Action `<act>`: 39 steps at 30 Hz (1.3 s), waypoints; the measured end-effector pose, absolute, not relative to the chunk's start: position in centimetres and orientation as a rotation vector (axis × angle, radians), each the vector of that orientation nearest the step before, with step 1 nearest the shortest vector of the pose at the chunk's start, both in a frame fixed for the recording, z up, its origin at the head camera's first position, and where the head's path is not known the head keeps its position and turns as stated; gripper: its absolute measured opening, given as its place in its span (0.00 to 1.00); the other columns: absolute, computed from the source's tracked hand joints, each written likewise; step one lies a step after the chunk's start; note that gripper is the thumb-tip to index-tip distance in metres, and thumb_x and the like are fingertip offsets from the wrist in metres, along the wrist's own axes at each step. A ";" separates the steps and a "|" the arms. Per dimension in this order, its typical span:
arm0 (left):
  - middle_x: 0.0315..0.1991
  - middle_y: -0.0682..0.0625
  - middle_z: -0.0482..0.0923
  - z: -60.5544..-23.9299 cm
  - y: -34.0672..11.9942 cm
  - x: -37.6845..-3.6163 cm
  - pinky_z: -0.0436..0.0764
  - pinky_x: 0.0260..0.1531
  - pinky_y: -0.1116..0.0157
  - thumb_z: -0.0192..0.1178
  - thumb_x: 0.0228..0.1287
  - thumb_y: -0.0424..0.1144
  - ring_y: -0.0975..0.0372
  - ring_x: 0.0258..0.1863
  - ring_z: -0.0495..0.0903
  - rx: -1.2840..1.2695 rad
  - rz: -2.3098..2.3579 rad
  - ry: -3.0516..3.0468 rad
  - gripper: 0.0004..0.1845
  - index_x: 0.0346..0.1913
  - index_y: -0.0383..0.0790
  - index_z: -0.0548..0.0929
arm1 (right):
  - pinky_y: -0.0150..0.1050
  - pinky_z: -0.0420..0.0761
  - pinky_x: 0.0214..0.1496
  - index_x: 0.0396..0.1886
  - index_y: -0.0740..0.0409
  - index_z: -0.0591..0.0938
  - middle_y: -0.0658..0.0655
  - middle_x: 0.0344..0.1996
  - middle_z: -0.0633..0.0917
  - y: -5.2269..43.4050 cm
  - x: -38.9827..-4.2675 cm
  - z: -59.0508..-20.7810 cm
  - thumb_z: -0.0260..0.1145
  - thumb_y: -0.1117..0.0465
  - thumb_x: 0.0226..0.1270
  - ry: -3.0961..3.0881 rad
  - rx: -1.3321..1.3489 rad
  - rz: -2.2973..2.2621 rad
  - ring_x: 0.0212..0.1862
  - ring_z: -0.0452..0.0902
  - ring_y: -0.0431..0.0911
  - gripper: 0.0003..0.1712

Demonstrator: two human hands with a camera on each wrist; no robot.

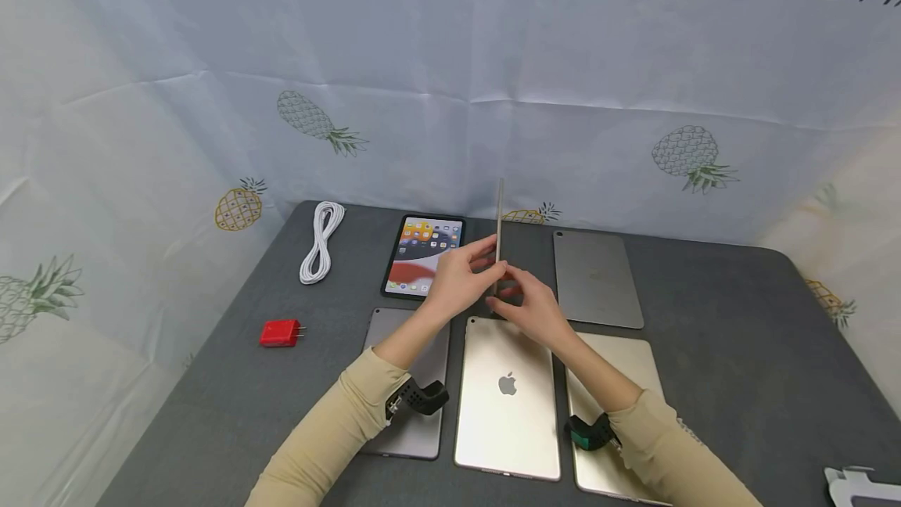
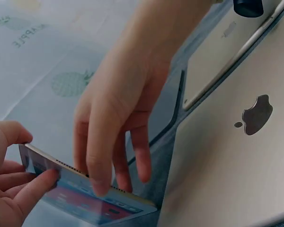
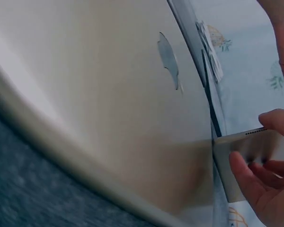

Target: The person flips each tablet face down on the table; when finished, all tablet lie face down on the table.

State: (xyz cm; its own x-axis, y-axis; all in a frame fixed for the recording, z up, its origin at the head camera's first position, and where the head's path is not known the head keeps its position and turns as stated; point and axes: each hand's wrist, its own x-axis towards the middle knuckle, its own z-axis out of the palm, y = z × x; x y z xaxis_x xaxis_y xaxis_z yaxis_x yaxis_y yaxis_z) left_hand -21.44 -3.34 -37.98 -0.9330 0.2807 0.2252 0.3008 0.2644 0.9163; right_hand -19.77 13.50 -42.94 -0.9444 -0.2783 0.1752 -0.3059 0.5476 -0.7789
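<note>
A slim tablet with a pale gold back stands on edge in the middle, nearly edge-on in the head view. My left hand holds it from the left. In the left wrist view the lit screen of the tablet shows, and my left fingers and thumb grip its corner. My right hand holds the near lower part, its fingers on both sides of the edge. The right wrist view shows the gold back beside my right hand. A gold tablet lies face down just below both hands.
Behind my left hand lies a tablet with its screen lit. Grey tablets and another gold one lie face down around. A coiled white cable and red plug adapter sit left; a white bracket-like piece sits lower right.
</note>
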 end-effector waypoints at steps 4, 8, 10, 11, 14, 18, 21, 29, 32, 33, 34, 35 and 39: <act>0.55 0.37 0.80 -38.3 -3.6 -21.5 0.83 0.44 0.63 0.63 0.64 0.32 0.52 0.50 0.83 -0.526 -1.867 -2.403 0.25 0.64 0.34 0.76 | 0.51 0.81 0.51 0.70 0.59 0.68 0.62 0.62 0.76 13.4 -19.7 -43.5 0.70 0.58 0.63 -2.793 0.505 1.382 0.54 0.80 0.55 0.37; 0.52 0.35 0.81 -38.7 -3.8 -21.5 0.83 0.43 0.63 0.62 0.61 0.29 0.51 0.48 0.84 -0.448 -1.939 -2.327 0.23 0.61 0.31 0.78 | 0.50 0.81 0.52 0.70 0.60 0.68 0.63 0.63 0.75 13.5 -19.5 -44.0 0.70 0.58 0.64 -2.817 0.497 1.391 0.56 0.79 0.56 0.37; 0.51 0.34 0.81 -38.8 -3.9 -21.5 0.84 0.41 0.63 0.61 0.60 0.28 0.50 0.48 0.84 -0.392 -2.004 -2.280 0.23 0.60 0.30 0.78 | 0.49 0.81 0.52 0.70 0.61 0.68 0.63 0.63 0.75 13.6 -19.5 -44.1 0.70 0.58 0.64 -2.816 0.497 1.409 0.56 0.79 0.56 0.37; 0.51 0.34 0.81 -38.9 -4.0 -21.4 0.84 0.40 0.63 0.61 0.60 0.28 0.49 0.48 0.83 -0.359 -2.046 -2.256 0.23 0.60 0.30 0.78 | 0.49 0.81 0.52 0.70 0.62 0.68 0.63 0.63 0.75 13.7 -19.5 -44.2 0.70 0.59 0.64 -2.815 0.499 1.419 0.56 0.78 0.57 0.37; 0.53 0.34 0.80 -39.3 -4.1 -21.2 0.85 0.38 0.63 0.61 0.60 0.27 0.49 0.50 0.82 -0.261 -2.193 -2.161 0.24 0.61 0.29 0.77 | 0.47 0.82 0.51 0.70 0.63 0.68 0.64 0.64 0.74 13.9 -19.5 -44.3 0.70 0.59 0.64 -2.814 0.471 1.443 0.57 0.78 0.57 0.37; 0.57 0.35 0.78 -39.9 -4.4 -21.0 0.84 0.39 0.61 0.60 0.61 0.26 0.48 0.51 0.82 -0.146 -2.352 -2.038 0.25 0.63 0.30 0.75 | 0.47 0.82 0.51 0.70 0.61 0.68 0.63 0.64 0.74 14.4 -19.5 -44.4 0.70 0.57 0.64 -2.837 0.369 1.484 0.58 0.77 0.56 0.37; 0.58 0.36 0.77 -40.3 -4.5 -20.9 0.84 0.40 0.60 0.59 0.61 0.25 0.48 0.51 0.82 -0.069 -2.432 -1.974 0.25 0.64 0.32 0.75 | 0.47 0.82 0.51 0.72 0.59 0.66 0.62 0.66 0.72 14.8 -19.6 -44.5 0.70 0.54 0.63 -2.858 0.264 1.568 0.59 0.76 0.55 0.40; 0.59 0.38 0.77 -41.5 -4.6 -20.7 0.84 0.41 0.60 0.59 0.63 0.26 0.51 0.50 0.83 0.074 -2.529 -1.928 0.25 0.65 0.34 0.74 | 0.46 0.79 0.53 0.72 0.64 0.64 0.65 0.65 0.72 16.0 -19.6 -44.7 0.72 0.54 0.62 -2.856 0.088 1.756 0.59 0.75 0.57 0.43; 0.60 0.36 0.76 -41.8 -4.7 -20.7 0.84 0.42 0.60 0.57 0.64 0.25 0.51 0.50 0.82 0.065 -2.554 -1.936 0.26 0.66 0.31 0.72 | 0.43 0.80 0.51 0.72 0.65 0.65 0.65 0.64 0.73 16.5 -19.5 -44.6 0.72 0.55 0.61 -2.868 0.068 1.761 0.58 0.74 0.57 0.43; 0.60 0.35 0.75 -41.9 -4.7 -20.7 0.83 0.42 0.60 0.56 0.64 0.24 0.51 0.50 0.82 0.056 -2.560 -1.941 0.26 0.66 0.30 0.72 | 0.42 0.80 0.50 0.72 0.65 0.64 0.65 0.64 0.72 16.6 -19.4 -44.5 0.72 0.55 0.60 -2.873 0.060 1.764 0.58 0.74 0.57 0.44; 0.60 0.34 0.74 -42.0 -4.8 -20.7 0.83 0.43 0.60 0.56 0.63 0.24 0.50 0.51 0.82 0.040 -2.562 -1.949 0.26 0.66 0.29 0.71 | 0.41 0.80 0.50 0.72 0.65 0.64 0.66 0.64 0.72 16.8 -19.4 -44.5 0.72 0.55 0.61 -2.878 0.069 1.762 0.58 0.74 0.57 0.44; 0.61 0.33 0.73 -42.2 -4.8 -20.7 0.83 0.44 0.60 0.55 0.63 0.23 0.49 0.52 0.81 0.021 -2.568 -1.958 0.27 0.67 0.28 0.70 | 0.40 0.80 0.49 0.72 0.65 0.64 0.66 0.64 0.72 17.0 -19.4 -44.4 0.72 0.55 0.61 -2.882 0.065 1.762 0.58 0.73 0.57 0.44; 0.62 0.31 0.71 -42.7 -5.1 -20.7 0.80 0.50 0.60 0.59 0.60 0.22 0.46 0.58 0.76 -0.053 -2.510 -2.107 0.32 0.68 0.25 0.66 | 0.38 0.79 0.46 0.72 0.66 0.63 0.65 0.63 0.73 17.8 -19.3 -44.3 0.72 0.54 0.61 -2.911 0.073 1.700 0.56 0.73 0.56 0.45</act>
State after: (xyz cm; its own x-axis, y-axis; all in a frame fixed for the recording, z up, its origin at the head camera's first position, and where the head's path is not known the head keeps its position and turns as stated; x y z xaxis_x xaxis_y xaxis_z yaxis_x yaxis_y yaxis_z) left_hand -20.71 -5.12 -42.73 -0.9902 0.1248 -0.0628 -0.0835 -0.1679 0.9823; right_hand -19.29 17.77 -44.30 -0.9726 -0.1521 -0.1757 0.0783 0.4974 -0.8640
